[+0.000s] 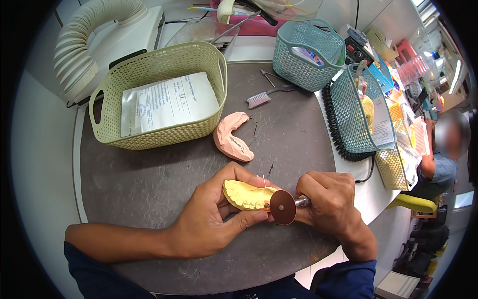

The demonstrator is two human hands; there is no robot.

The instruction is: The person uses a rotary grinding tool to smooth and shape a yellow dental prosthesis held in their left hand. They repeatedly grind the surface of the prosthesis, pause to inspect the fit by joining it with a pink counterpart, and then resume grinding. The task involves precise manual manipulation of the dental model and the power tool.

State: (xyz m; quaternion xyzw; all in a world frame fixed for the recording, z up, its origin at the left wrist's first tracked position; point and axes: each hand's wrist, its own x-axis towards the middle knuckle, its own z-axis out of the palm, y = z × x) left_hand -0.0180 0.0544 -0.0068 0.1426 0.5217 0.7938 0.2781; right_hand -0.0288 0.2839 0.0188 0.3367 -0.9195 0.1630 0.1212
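Between the thumb and fingers of my left hand (206, 214) is a yellow dental cast (244, 195), its row of teeth facing me. My right hand (331, 199) grips a metal rotary handpiece (301, 201) fitted with a round reddish-brown cutting disc (284, 207). The disc overlaps the right end of the cast, by an orange-brown patch; whether they touch I cannot tell. Beyond my left hand, a pink horseshoe-shaped dental cast (230, 138) with handwriting lies on the dark work surface (149, 189).
A green basket (164, 137) holding papers stands at the back left. A small brush (264, 98), a blue basket (306, 65), a black bristle brush (338, 129) and another blue basket (363, 119) line the back and right. Another person (443, 154) sits at the far right.
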